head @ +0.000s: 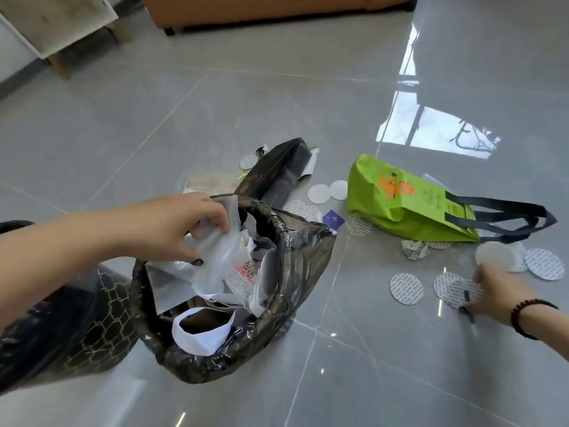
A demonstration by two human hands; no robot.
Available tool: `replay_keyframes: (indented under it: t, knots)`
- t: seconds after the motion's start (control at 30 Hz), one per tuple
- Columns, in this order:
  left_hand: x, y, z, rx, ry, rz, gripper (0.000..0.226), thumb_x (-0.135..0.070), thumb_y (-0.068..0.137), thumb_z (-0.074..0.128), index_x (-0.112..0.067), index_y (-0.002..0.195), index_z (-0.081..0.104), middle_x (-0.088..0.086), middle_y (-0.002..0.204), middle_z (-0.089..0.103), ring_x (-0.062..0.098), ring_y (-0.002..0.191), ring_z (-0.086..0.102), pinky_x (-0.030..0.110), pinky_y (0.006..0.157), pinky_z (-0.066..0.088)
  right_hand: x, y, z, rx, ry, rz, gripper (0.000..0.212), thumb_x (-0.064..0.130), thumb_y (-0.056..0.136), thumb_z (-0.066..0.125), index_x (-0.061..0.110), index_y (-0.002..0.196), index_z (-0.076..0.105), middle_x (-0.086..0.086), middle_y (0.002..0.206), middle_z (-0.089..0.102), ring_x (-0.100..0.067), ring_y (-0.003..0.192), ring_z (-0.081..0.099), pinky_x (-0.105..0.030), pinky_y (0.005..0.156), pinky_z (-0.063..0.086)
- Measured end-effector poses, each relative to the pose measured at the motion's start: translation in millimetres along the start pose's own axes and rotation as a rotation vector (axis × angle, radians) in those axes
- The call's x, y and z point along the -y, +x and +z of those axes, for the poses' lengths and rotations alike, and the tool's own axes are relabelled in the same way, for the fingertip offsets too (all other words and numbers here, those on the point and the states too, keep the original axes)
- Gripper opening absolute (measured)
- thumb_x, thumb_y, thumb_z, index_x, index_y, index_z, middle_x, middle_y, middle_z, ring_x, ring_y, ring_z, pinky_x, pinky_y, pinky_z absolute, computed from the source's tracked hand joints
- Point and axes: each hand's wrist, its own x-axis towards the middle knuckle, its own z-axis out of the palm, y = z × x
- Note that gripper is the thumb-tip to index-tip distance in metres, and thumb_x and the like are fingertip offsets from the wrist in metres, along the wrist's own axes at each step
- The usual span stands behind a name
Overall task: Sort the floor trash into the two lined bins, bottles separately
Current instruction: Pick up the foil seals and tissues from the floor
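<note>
The grey tiled floor (pixel 215 118) is strewn with trash. A second bin (pixel 61 318) is cut off at left. The black-lined bin (pixel 295 266) holds white plastic (pixel 221 257), pinched by the left hand (pixel 175 226). Round seals (pixel 406 288) are touched by the right hand (pixel 498 291); its grip is blurred.

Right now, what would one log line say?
left hand: pushing white plastic bag into lined bin | right hand: reaching round foil seals on floor

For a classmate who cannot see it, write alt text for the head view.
A left hand pushes a white plastic bag into a black-lined bin, while the right hand reaches for round foil discs on the grey floor. A green tote bag lies nearby.
</note>
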Motion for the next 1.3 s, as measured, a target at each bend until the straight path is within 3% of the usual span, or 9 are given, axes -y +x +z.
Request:
replay_keyframes:
  t: [0.1,0.27,0.4,0.47,0.6,0.83,1.0,1.13,1.3]
  knots:
    - [-12,6,-23,0.006,0.221,-0.112,0.033,-0.021,0.083,0.066,-0.048,0.084,0.048,-0.024,0.091,0.056,-0.006,0.075,0.049,0.023,0.076,0.045,5,-5,-1,0.017,0.079,-0.006,0.046,0.020,0.070,0.083,0.013,0.101,0.050,-0.003,0.083,0.054,-0.020,0.075,0.050,-0.022,0.053,0.032]
    - [-74,-7,-41,-0.470,0.076,0.131,0.009,-0.025,0.080,0.060,-0.031,0.082,0.067,-0.017,0.062,0.063,-0.010,0.057,0.052,0.021,0.049,0.033,35,2,-31,0.020,0.597,-0.019,0.047,0.007,0.073,0.079,0.009,0.114,0.055,-0.012,0.088,0.064,-0.018,0.067,0.063,-0.025,0.054,0.049]
    - [-155,12,-9,-0.386,0.124,0.320,0.024,-0.038,0.086,0.044,-0.030,0.105,0.058,-0.006,0.087,0.066,0.012,0.079,0.060,0.033,0.067,0.051,48,14,-23,0.004,0.291,0.023,0.047,0.008,0.077,0.074,0.015,0.116,0.049,-0.009,0.099,0.061,-0.017,0.072,0.061,-0.012,0.054,0.048]
    - [-200,36,19,-0.234,0.179,0.354,0.024,-0.034,0.090,0.047,-0.025,0.111,0.054,0.000,0.104,0.063,0.028,0.097,0.059,0.035,0.077,0.049,41,18,-7,0.008,0.122,0.068,0.051,0.010,0.076,0.072,0.007,0.120,0.046,-0.012,0.105,0.058,-0.026,0.088,0.059,-0.028,0.074,0.052]
    - [-262,103,81,0.051,0.040,0.224,0.027,-0.016,0.088,0.056,-0.013,0.114,0.052,0.012,0.117,0.057,0.034,0.108,0.057,0.035,0.072,0.039,20,17,5,0.031,-0.040,0.019,0.028,0.012,0.076,0.066,0.008,0.096,0.047,-0.009,0.083,0.055,-0.027,0.082,0.057,-0.031,0.064,0.046]
    - [-280,182,181,0.087,-0.116,-0.035,0.061,-0.025,0.086,0.068,-0.018,0.137,0.036,0.010,0.138,0.032,0.032,0.127,0.033,0.043,0.095,0.039,-25,-14,3,-0.053,0.032,0.003,0.019,0.024,0.081,0.068,0.014,0.080,0.053,-0.004,0.084,0.057,-0.022,0.077,0.052,-0.027,0.057,0.037]
    - [-254,190,210,-0.085,-0.247,0.062,0.044,-0.026,0.086,0.066,-0.025,0.127,0.049,0.000,0.129,0.044,0.022,0.122,0.040,0.034,0.092,0.040,-61,-25,-27,-0.168,0.126,0.015,0.015,0.022,0.079,0.071,0.010,0.076,0.062,-0.004,0.094,0.048,-0.019,0.079,0.046,-0.026,0.062,0.031]
    - [-243,200,209,-0.067,-0.461,-0.055,0.036,-0.029,0.073,0.080,-0.024,0.103,0.061,0.003,0.111,0.054,0.023,0.108,0.052,0.030,0.088,0.044,-81,-4,-70,-0.237,0.277,0.104,0.026,0.014,0.074,0.072,0.010,0.058,0.052,-0.006,0.062,0.053,-0.017,0.058,0.046,-0.028,0.051,0.035]
    - [-247,201,208,-0.073,-0.534,0.006,0.029,-0.022,0.071,0.074,-0.027,0.063,0.047,-0.002,0.082,0.055,0.021,0.080,0.058,0.027,0.063,0.035,-83,21,-69,-0.172,0.595,0.144,0.025,0.002,0.077,0.068,0.010,0.099,0.057,-0.014,0.093,0.071,-0.027,0.081,0.069,-0.039,0.073,0.059]
